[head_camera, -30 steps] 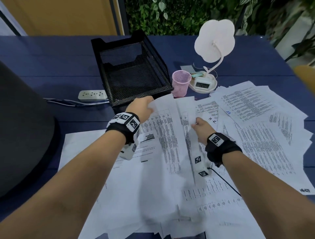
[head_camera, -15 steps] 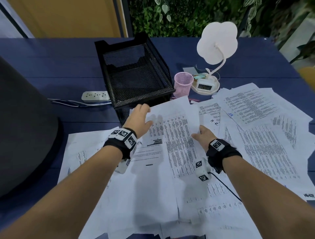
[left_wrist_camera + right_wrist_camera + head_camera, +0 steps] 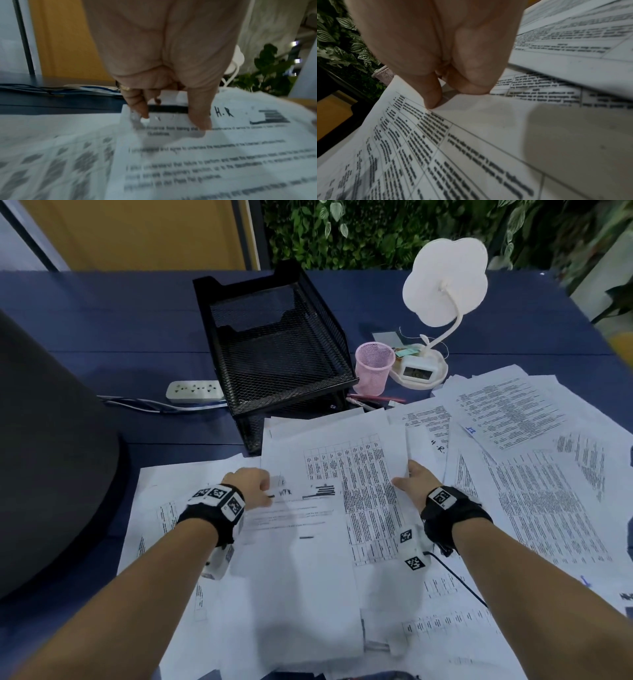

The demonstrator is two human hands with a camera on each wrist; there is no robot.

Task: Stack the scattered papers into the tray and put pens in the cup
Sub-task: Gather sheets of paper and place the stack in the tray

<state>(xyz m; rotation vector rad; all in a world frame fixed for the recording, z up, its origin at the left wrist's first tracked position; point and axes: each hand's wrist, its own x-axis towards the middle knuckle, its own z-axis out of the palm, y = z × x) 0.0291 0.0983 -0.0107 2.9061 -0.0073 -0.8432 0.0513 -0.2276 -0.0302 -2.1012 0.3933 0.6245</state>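
Printed papers [image 3: 513,446] lie scattered over the blue table. Both hands hold a few overlapping sheets [image 3: 342,474] just in front of the black mesh tray [image 3: 274,361], which is empty. My left hand [image 3: 253,487] pinches their left top corner; the left wrist view shows thumb and fingers of that hand [image 3: 168,117] curled on the paper [image 3: 205,155]. My right hand [image 3: 412,481] pinches the right edge, and thumb and finger of it [image 3: 445,98] meet on the sheet [image 3: 471,148]. A pink mesh cup [image 3: 374,368] stands right of the tray, with pens [image 3: 376,398] lying before it.
A white power strip [image 3: 194,390] with cables lies left of the tray. A white flower-shaped lamp [image 3: 445,282] with a small clock [image 3: 418,370] in its base stands behind the cup. A large dark object [image 3: 44,457] fills the left side. A black cable [image 3: 459,580] crosses the papers.
Both hands have drawn back toward me from the tray's front edge, pulling the sheets along and flattening them. The left hand has gone from reaching forward to pinching the corner.
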